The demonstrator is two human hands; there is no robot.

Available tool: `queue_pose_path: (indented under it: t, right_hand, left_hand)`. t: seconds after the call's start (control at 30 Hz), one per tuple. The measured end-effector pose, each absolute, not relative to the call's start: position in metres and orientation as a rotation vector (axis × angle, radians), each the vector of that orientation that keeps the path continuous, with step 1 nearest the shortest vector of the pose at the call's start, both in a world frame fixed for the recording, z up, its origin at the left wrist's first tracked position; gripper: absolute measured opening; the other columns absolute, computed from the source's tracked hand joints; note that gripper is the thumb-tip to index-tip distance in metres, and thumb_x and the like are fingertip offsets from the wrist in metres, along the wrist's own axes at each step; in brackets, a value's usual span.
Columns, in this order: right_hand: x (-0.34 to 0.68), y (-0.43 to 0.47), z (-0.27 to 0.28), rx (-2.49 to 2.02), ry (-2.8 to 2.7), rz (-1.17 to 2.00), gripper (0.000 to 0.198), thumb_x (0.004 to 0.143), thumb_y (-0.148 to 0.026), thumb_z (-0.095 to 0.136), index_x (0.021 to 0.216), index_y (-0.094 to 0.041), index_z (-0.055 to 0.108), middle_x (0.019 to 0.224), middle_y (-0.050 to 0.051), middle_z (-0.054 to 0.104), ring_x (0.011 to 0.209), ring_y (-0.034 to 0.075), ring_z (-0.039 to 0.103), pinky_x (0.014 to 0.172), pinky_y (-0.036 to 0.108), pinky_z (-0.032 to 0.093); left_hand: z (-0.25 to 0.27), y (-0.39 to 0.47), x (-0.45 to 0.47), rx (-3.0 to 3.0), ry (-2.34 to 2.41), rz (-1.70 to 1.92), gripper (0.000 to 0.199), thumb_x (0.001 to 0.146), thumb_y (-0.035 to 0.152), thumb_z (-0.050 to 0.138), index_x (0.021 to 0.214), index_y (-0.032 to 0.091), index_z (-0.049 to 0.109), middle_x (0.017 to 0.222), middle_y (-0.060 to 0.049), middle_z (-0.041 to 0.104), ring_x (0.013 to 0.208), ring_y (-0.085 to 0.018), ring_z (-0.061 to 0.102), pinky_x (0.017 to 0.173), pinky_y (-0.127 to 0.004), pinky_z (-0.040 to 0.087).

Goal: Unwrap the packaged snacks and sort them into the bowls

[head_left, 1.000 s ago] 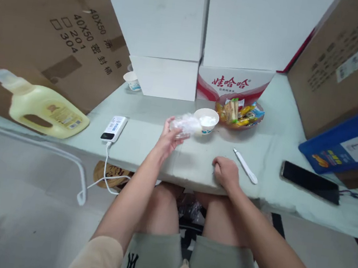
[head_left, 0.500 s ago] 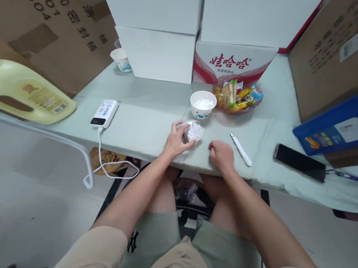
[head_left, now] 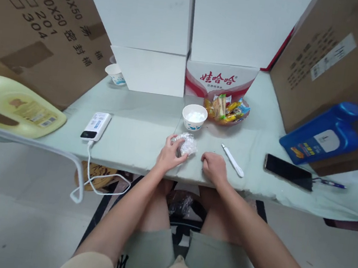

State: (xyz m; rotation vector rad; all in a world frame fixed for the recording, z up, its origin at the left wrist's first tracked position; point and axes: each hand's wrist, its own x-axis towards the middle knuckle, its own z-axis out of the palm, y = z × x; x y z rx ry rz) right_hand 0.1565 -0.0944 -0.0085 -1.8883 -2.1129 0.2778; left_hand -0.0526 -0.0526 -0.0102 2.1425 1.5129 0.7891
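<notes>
Worktop (head_left: 139,133) cloth is now carrying the crinkled clear plastic bundle (head_left: 187,144), which a second ago was being held up near the white bowl (head_left: 194,117); the lowering is finishing. Left hand (head_left: 170,155) is curling round the bundle, pressing it down. Right hand (head_left: 213,167) is resting in a loose fist, gripping nothing, just beside the white pen-like tool (head_left: 232,160).
</notes>
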Motion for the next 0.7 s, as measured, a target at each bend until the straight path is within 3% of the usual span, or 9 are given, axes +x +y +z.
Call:
queue_pose_path:
  t: [0.2, 0.3, 0.43, 0.53, 0.6, 0.7]
  right_hand:
    - [0.156, -0.095, -0.003, -1.971, -2.181, 0.317, 0.029, 0.090, -0.014, 0.043, 0.096, -0.019, 0.071, 0.096, 0.009, 0.074, 0.093, 0.022, 0.064, 0.080, 0.032, 0.036]
    - [0.150, -0.090, 0.004, -2.017, -2.224, 0.351, 0.030, 0.091, -0.014, 0.043, 0.100, -0.018, 0.071, 0.103, 0.013, 0.074, 0.094, 0.024, 0.064, 0.079, 0.034, 0.036]
    - [0.152, -0.087, 0.024, -2.046, -2.309, 0.441, 0.023, 0.087, -0.016, 0.053, 0.096, -0.019, 0.074, 0.094, 0.012, 0.076, 0.085, 0.025, 0.066, 0.074, 0.034, 0.037]
    - [0.174, -0.099, 0.037, -2.066, -2.149, 0.321, 0.030, 0.091, -0.023, 0.050, 0.113, -0.022, 0.071, 0.107, 0.010, 0.075, 0.098, 0.026, 0.065, 0.081, 0.035, 0.040]
    - [0.194, -0.110, 0.037, -2.181, -1.882, 0.148, 0.038, 0.093, -0.027, 0.047, 0.125, -0.019, 0.065, 0.120, 0.013, 0.069, 0.108, 0.029, 0.061, 0.086, 0.037, 0.041]
    - [0.218, -0.124, 0.026, -2.399, -1.637, 0.113, 0.043, 0.090, -0.032, 0.050, 0.125, -0.012, 0.065, 0.121, 0.020, 0.064, 0.110, 0.035, 0.057, 0.087, 0.042, 0.043]
  left_hand:
    - [-0.008, -0.054, -0.049, 2.198, 1.435, 0.668, 0.069, 0.076, 0.044, 0.076, 0.138, 0.024, 0.054, 0.156, -0.016, 0.030, 0.122, -0.031, 0.060, 0.100, -0.043, 0.054]
    - [-0.007, -0.056, -0.048, 2.250, 1.435, 0.555, 0.058, 0.088, 0.041, 0.065, 0.143, 0.027, 0.052, 0.162, -0.015, 0.022, 0.127, -0.032, 0.058, 0.098, -0.043, 0.054]
    - [-0.007, -0.056, -0.046, 2.302, 1.468, 0.446, 0.049, 0.094, 0.036, 0.055, 0.143, 0.029, 0.054, 0.165, -0.015, 0.019, 0.127, -0.033, 0.058, 0.095, -0.045, 0.055]
    - [-0.009, -0.054, -0.045, 2.309, 1.502, 0.462, 0.044, 0.096, 0.033, 0.053, 0.139, 0.030, 0.057, 0.166, -0.013, 0.019, 0.127, -0.032, 0.058, 0.094, -0.044, 0.055]
    - [-0.010, -0.053, -0.044, 2.302, 1.530, 0.462, 0.039, 0.096, 0.032, 0.051, 0.135, 0.030, 0.060, 0.167, -0.011, 0.018, 0.128, -0.032, 0.057, 0.093, -0.043, 0.055]
    - [-0.010, -0.053, -0.042, 2.288, 1.566, 0.431, 0.036, 0.097, 0.033, 0.051, 0.131, 0.028, 0.062, 0.168, -0.010, 0.016, 0.128, -0.031, 0.057, 0.092, -0.042, 0.055]
